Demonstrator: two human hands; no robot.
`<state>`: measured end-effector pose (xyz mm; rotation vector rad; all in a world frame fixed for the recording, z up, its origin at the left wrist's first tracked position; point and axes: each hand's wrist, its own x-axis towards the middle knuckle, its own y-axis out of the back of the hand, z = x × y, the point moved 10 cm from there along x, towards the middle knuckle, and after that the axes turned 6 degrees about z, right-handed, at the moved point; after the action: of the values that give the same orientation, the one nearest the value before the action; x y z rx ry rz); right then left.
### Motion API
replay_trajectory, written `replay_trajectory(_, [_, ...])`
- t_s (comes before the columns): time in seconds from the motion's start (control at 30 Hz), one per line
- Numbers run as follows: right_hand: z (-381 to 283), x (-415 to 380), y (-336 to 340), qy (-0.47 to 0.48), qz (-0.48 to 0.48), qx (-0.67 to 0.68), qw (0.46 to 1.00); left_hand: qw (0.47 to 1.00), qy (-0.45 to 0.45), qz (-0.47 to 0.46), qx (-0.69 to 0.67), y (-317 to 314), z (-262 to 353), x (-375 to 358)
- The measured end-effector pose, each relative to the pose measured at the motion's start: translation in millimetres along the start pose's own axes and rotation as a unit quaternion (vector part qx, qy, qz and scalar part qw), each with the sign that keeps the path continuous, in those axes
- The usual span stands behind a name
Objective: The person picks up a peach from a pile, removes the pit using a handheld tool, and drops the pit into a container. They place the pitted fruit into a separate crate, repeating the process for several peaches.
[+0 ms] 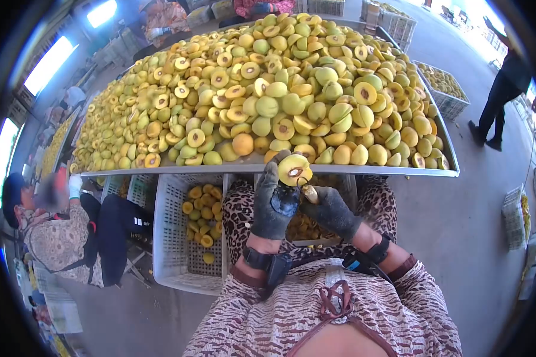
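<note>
**One slip could mean a cut or a dropped fruit**

At left, a crate [162,220] of loose fruit sits below the desk [411,172]. Next, the gloved left hand [269,202] pinches a cut fruit [293,169] between thumb and fingers, just in front of the desk's edge; a loose grip could let it fall. The tool's [309,193] curved tip meets the fruit's lower side; pushed too hard, it might skid into that hand. The right hand [332,211] is curled round its handle. Rightmost, the heap [393,113] nears the rim, so a bump could spill pieces onto the floor [438,256].
</note>
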<state>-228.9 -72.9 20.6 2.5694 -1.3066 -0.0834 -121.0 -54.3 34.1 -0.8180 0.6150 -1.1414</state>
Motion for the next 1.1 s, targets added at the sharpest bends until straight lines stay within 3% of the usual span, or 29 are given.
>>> replay_trajectory(0.07, [-4, 5, -3, 0.006, 0.003, -0.032, 0.999, 1.0, 0.004, -0.003, 0.001, 3, 2, -2])
replay_trajectory(0.13, [-10, 7, 6, 0.025, 0.064, 0.03, 0.997, 1.0, 0.014, -0.008, 0.001, 0, 3, -5])
replay_trajectory(0.2, [-10, 11, 8, -0.002, 0.07, 0.056, 0.996, 0.996, -0.033, 0.005, 0.087, -6, 13, -10])
replay_trajectory(0.23, [-11, 14, 11, 0.02, 0.072, 0.034, 0.997, 0.96, -0.109, -0.02, 0.256, -14, 24, -12])
replay_trajectory(0.27, [-15, 17, 13, 0.045, 0.074, 0.012, 0.996, 0.891, -0.192, -0.023, 0.41, -23, 33, -16])
replay_trajectory(0.43, [-7, 16, 9, 0.032, 0.085, 0.046, 0.995, 0.983, -0.107, -0.012, 0.148, -20, 27, -11])
replay_trajectory(0.47, [0, 15, 4, 0.002, 0.06, 0.053, 0.997, 0.983, -0.105, -0.012, 0.148, -18, 27, -11])
replay_trajectory(0.5, [6, 15, -2, -0.028, 0.034, 0.06, 0.997, 0.909, -0.224, -0.026, 0.351, -28, 42, -18])
replay_trajectory(0.57, [5, 14, -4, -0.025, 0.034, 0.06, 0.997, 0.78, -0.329, -0.038, 0.531, -45, 47, -28])
replay_trajectory(0.6, [4, 14, -5, -0.02, 0.033, 0.062, 0.997, 0.838, -0.282, -0.034, 0.466, -39, 43, -24])
replay_trajectory(0.67, [5, 13, -8, -0.019, 0.03, 0.05, 0.998, 0.888, -0.23, -0.029, 0.398, -29, 34, -19])
replay_trajectory(0.73, [4, 17, -9, -0.015, 0.028, 0.038, 0.999, 0.986, -0.118, -0.006, 0.115, -4, 15, -3])
replay_trajectory(0.8, [-18, 18, 6, 0.101, 0.137, -0.071, 0.983, 0.988, -0.115, -0.005, 0.1, 2, 11, -1])
replay_trajectory(0.93, [0, 21, -2, 0.069, 0.096, 0.031, 0.993, 0.992, -0.112, 0.002, 0.062, 3, 10, 0])
replay_trajectory(1.0, [-6, 22, 7, 0.112, 0.143, -0.149, 0.972, 0.995, -0.094, 0.014, 0.039, 12, 2, 2])
replay_trajectory(1.03, [-5, 21, 6, 0.112, 0.143, -0.149, 0.972, 0.996, -0.078, 0.025, 0.017, 14, -1, 3])
replay_trajectory(1.1, [-2, 21, 0, 0.104, 0.102, 0.004, 0.989, 0.994, -0.095, 0.038, 0.045, 15, 0, 4])
